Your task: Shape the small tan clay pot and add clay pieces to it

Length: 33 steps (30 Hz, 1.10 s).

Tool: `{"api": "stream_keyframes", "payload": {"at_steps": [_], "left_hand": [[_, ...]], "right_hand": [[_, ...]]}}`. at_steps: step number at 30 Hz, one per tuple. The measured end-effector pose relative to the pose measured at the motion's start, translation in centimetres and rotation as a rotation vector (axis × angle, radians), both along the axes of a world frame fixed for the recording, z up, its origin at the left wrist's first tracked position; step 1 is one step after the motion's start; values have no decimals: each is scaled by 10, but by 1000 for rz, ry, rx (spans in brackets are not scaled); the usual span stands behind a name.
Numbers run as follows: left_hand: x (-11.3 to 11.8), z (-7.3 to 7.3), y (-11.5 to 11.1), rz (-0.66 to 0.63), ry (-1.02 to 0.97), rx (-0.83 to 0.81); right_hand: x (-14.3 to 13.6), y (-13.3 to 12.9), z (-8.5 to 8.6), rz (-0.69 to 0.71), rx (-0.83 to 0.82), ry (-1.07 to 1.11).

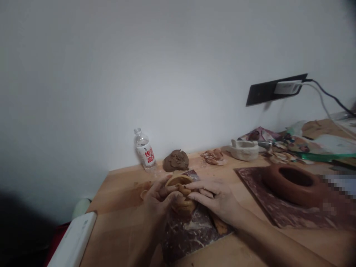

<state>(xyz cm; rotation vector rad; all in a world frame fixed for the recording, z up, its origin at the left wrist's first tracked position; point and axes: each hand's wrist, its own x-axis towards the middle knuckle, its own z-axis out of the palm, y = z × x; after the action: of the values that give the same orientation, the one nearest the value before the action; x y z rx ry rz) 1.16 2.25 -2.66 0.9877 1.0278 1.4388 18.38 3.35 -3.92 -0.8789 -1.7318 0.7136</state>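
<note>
A small yellowish-brown clay pot (185, 208) stands on a dark red, clay-smeared board (191, 233) near the middle of the wooden table. My left hand (161, 194) wraps around the pot's left side, with fingers at the rim and the thumb at the near side. From the right, my right hand (213, 194) pinches the near rim between thumb and fingers. The fingertips of both hands come close together at the opening. Part of the pot's wall is hidden behind them.
Behind the pot are a water bottle (145, 152), a brown clay lump (175, 161), clay scraps (214, 157) and a pale bowl (244, 150). At right, a large reddish-brown clay ring (292, 185) lies on another board (256, 185). A white box (73, 241) is at the left edge.
</note>
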Motion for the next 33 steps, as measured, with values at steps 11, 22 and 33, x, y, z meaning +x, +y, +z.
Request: {"api": "stream_keyframes", "payload": {"at_steps": [11,22,33], "left_hand": [[2,10,-5,13,27,-32],[5,7,-5,50,5,-11],[-1,-6,3,47,8,-23]], "right_hand": [[-1,3,8,-2,-59,-2],[0,-1,13,35,-164,23],[2,1,12,93,-301,5]]}}
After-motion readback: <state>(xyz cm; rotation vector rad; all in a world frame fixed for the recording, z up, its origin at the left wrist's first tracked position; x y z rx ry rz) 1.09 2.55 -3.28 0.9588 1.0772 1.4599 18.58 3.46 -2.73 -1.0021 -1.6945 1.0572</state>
